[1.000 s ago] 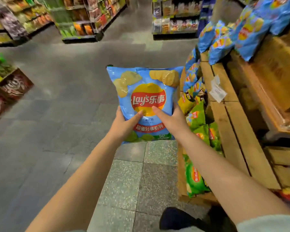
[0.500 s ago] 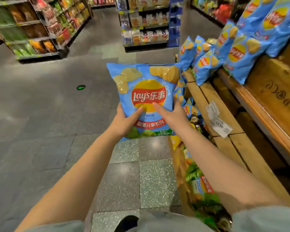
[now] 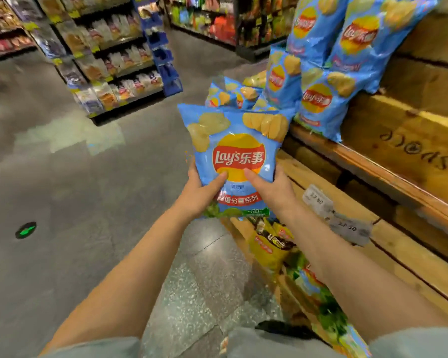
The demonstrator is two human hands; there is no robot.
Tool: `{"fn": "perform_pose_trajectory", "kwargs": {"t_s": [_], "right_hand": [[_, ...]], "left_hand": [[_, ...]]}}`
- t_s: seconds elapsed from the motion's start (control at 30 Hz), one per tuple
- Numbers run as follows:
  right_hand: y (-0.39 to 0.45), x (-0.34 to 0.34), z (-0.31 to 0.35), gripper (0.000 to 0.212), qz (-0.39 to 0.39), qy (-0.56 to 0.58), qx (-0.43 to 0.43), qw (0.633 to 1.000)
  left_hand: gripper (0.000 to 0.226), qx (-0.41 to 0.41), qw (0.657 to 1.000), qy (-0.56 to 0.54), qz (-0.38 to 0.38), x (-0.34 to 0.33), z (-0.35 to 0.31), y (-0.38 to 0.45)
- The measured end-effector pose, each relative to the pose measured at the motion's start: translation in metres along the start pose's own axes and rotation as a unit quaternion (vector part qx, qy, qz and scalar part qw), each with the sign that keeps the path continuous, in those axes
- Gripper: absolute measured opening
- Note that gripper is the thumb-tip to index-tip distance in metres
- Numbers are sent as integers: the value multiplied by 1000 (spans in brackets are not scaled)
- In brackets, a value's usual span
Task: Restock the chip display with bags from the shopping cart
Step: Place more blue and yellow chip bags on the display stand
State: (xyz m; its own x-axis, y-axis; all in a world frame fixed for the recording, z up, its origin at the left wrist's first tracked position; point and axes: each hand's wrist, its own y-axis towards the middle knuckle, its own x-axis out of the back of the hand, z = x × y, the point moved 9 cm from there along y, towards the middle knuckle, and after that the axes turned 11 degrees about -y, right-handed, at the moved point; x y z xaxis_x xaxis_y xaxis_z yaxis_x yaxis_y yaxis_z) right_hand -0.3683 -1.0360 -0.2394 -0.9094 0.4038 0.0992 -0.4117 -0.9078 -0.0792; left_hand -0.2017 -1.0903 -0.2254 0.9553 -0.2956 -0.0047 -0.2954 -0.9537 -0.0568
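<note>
Holding one blue chip bag (image 3: 233, 161) upright, front facing me: red and yellow Lay's logo mid-panel, chips printed across the top, green strip along the bottom edge. Bag looks puffed, no visible creases.

My left hand (image 3: 199, 195) grips the lower left side, thumb curled over the front just below the logo. My right hand (image 3: 274, 192) grips the lower right side the same way, thumb on the front. Fingers of both are behind the bag, out of sight. Bag sits above and between my hands, in the air over the floor (image 3: 88, 202).

Wooden display (image 3: 373, 156) is just to my right. Its upper ledge carries matching blue bags (image 3: 318, 104) standing and leaning; more of them lie just behind my bag's top edge. Bare wood on the ledge right of those bags. A lower plank has price tags (image 3: 347, 226) on it; green and yellow bags (image 3: 272, 246) below, by my right forearm. Left side is open aisle; store shelves (image 3: 114, 60) well apart.
</note>
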Motion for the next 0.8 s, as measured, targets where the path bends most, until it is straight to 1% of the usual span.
{"fn": "perform_pose_trajectory", "kwargs": {"t_s": [0.03,0.07,0.13,0.17,0.23,0.27,0.33,0.43,0.53,0.6,0.63,0.67,0.77,0.8], "right_hand": [[13,7,0,49,-29,-10,-2,1000],[27,16,-2,51,-57,-17,-9,998],[52,36,-10,52,-107,-16,-27,994],[65,46,-11,53,-125,-19,-25,992],[89,61,-16,63,-161,-53,-27,985],[101,69,-20,67,-180,-67,-33,981],[124,84,-29,69,-216,-93,-42,971],[152,98,-51,78,-233,-132,-75,961],[171,107,-79,95,-230,-122,-136,956],[177,111,-95,97,-239,-85,-182,950],[178,112,-97,94,-248,-67,-197,946],[181,112,-98,85,-250,-51,-211,944],[194,111,-105,32,-273,-9,-226,935],[197,111,-110,25,-292,3,-233,928]], "left_hand": [[57,7,1000,8,23,-8,-1,22],[62,11,999,11,45,-17,0,44],[83,22,995,29,98,-41,2,83],[80,27,992,43,116,-52,7,101],[60,23,987,42,152,-75,13,132],[61,23,985,37,168,-86,15,147],[66,29,980,34,194,-103,19,172],[84,62,969,60,231,-118,28,200],[84,57,951,69,295,-140,35,225],[85,85,941,66,319,-154,48,239],[86,94,934,68,338,-161,56,247],[88,95,927,75,356,-168,61,256],[94,102,902,99,408,-187,84,290],[94,113,892,108,423,-193,92,299]]}}
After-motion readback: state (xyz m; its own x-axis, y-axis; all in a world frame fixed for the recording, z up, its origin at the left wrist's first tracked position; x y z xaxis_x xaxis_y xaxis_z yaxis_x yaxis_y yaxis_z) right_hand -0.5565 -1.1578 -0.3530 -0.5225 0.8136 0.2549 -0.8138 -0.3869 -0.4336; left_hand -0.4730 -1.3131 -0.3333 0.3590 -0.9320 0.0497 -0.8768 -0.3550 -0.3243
